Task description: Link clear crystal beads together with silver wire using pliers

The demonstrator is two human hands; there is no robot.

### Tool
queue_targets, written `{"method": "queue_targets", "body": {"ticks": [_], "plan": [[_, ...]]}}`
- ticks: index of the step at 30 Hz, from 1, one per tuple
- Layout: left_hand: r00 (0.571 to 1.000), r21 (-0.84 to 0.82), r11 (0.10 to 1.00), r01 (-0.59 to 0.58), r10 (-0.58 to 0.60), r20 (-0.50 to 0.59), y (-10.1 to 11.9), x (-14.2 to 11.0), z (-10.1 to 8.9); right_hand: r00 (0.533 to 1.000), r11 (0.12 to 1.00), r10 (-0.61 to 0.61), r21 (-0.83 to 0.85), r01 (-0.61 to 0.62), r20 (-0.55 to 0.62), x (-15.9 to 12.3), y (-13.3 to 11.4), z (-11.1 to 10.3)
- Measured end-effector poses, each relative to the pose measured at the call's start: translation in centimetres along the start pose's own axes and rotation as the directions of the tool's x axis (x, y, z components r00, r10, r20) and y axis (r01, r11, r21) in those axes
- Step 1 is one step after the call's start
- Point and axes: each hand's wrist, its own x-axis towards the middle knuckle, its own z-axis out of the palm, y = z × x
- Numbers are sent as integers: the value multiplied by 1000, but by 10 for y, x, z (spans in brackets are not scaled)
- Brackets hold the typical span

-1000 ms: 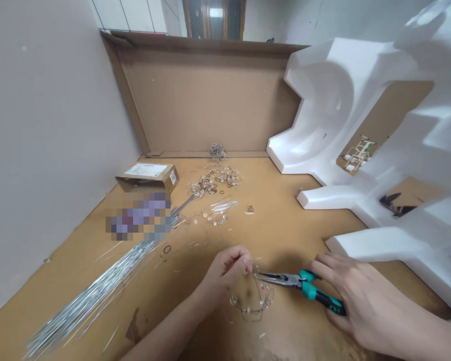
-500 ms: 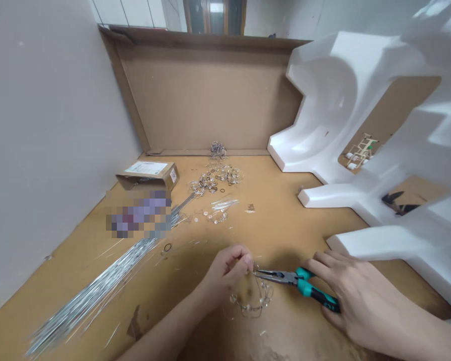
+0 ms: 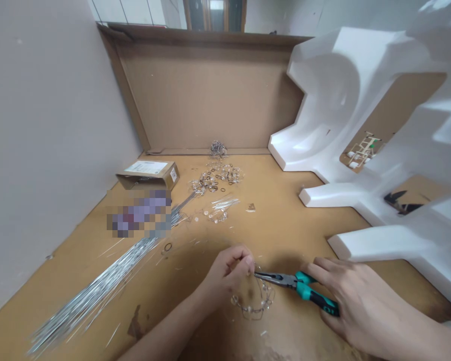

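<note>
In the head view my left hand (image 3: pixel 229 271) is closed, thumb and forefinger pinching one end of a beaded wire chain (image 3: pixel 249 309). The chain, bent wire links with clear beads, hangs in a curve below the fingers. My right hand (image 3: pixel 355 296) wraps around the teal and black handles of long-nose pliers (image 3: pixel 296 284). Their tips meet the wire right beside my left fingertips. Whether the jaws are fully closed on it I cannot make out; the pinched end is mostly hidden.
A bundle of straight metal wires (image 3: pixel 97 281) lies at the left. Farther back are loose beads and rings (image 3: pixel 210 181), short wire pieces (image 3: pixel 225 204), a small cardboard box (image 3: pixel 150 173) and a wire tangle (image 3: pixel 218 148). White moulded foam (image 3: pixel 323 113) stands along the right, before a cardboard wall (image 3: pixel 210 95).
Both hands and the pliers keep almost the same place. The hanging beaded wire chain has shifted very slightly.
</note>
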Motion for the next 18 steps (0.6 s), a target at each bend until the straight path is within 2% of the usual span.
{"method": "queue_targets", "body": {"ticks": [5, 11, 18], "plan": [[1000, 12, 1000, -26, 27, -5, -3, -1, 1, 1000, 999, 2, 34, -2, -8, -1, 0, 2], [999, -3, 999, -51, 51, -12, -5, 0, 0, 996, 998, -17, 65, 23, -87, -3, -1, 3], [998, -50, 998, -47, 45, -46, -7, 6, -6, 997, 988, 74, 137, -75, 11, -8, -1, -1]]}}
